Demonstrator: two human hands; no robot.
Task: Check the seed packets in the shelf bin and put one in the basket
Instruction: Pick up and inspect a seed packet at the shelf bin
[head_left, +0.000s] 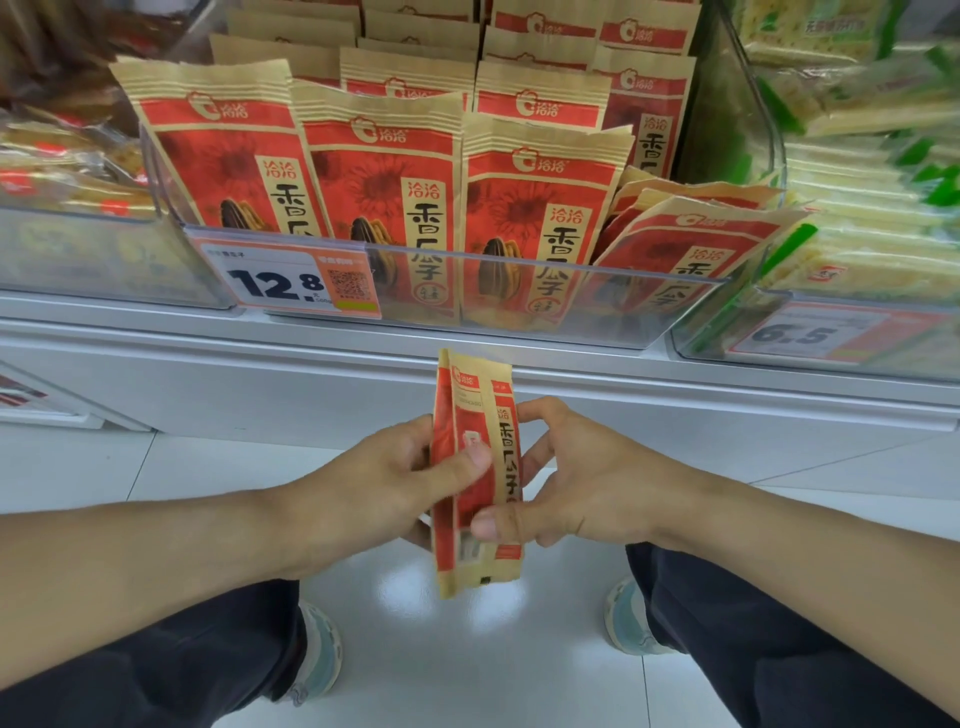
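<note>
A red and tan seed packet is held upright and edge-on in front of the shelf, below the bin. My left hand grips its left side with the thumb across the face. My right hand pinches its right edge, thumb on the lower part. Several matching seed packets stand in rows in the clear plastic shelf bin, and a few lean over at the right end. No basket is in view.
An orange price tag reading 12.8 is clipped to the bin front. Neighbouring bins hold other snacks on the left and green and yellow packs on the right. White floor tiles and my legs and shoes lie below.
</note>
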